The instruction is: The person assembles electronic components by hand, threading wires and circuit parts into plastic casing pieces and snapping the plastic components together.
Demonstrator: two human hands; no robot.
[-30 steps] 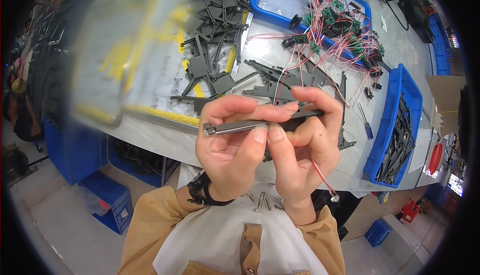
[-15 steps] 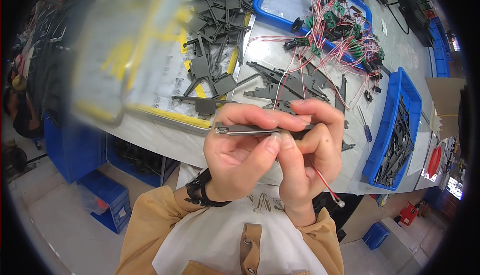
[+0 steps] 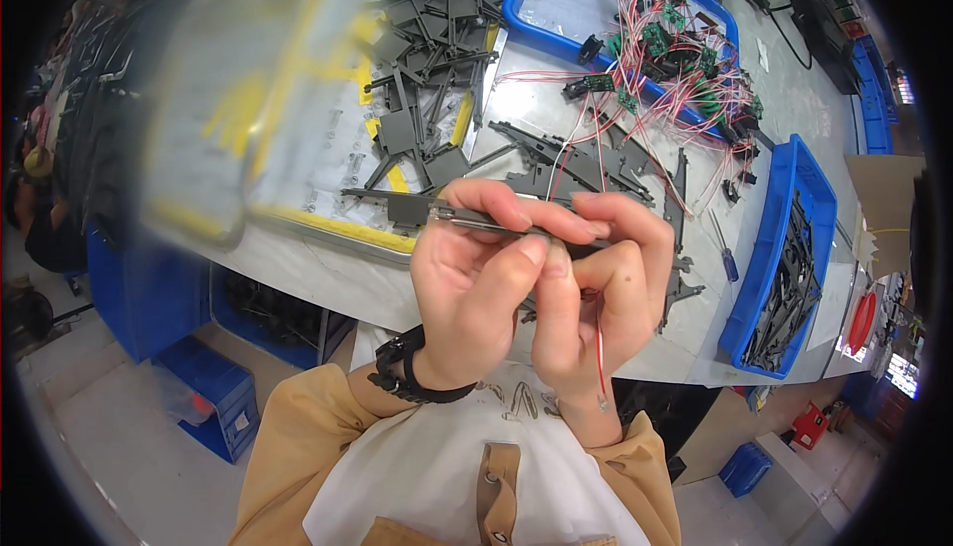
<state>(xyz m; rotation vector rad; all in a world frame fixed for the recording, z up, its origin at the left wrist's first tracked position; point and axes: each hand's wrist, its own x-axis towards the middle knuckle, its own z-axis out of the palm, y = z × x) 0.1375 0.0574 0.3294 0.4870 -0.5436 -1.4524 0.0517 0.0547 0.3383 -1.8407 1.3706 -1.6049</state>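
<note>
a big, pale grey table (image 3: 328,283) is stretching out in front of the person. on its left side, a wide, flat tray with yellow edges (image 3: 342,228) is holding a messy heap of dark grey plastic pieces (image 3: 402,134). a blue plastic tray (image 3: 510,0) is sitting at the far side, and another long blue plastic tray (image 3: 762,268) is standing on the right, carrying thin black strips (image 3: 789,288). a tangle of red and white wires with little green boards (image 3: 685,60) is spilling over the far blue tray's edge onto the table. more flat, dark grey plastic parts (image 3: 586,164) are lying just past the hands. the left hand (image 3: 467,288), with a black band (image 3: 407,367) around its wrist, and the right hand (image 3: 601,293) are both pinching one long, thin, dark grey bar (image 3: 472,218), thumbs touching. the bar is resting in the fingers above the table's near edge; its left end is poking out, and its right part is hiding behind fingers. a small screwdriver with a dark blue handle (image 3: 730,266) is lying near the right tray. a thin red and white wire (image 3: 601,357) is dangling under the right hand, and its tiny pale plug (image 3: 603,403) is hanging by the wrist.
</note>
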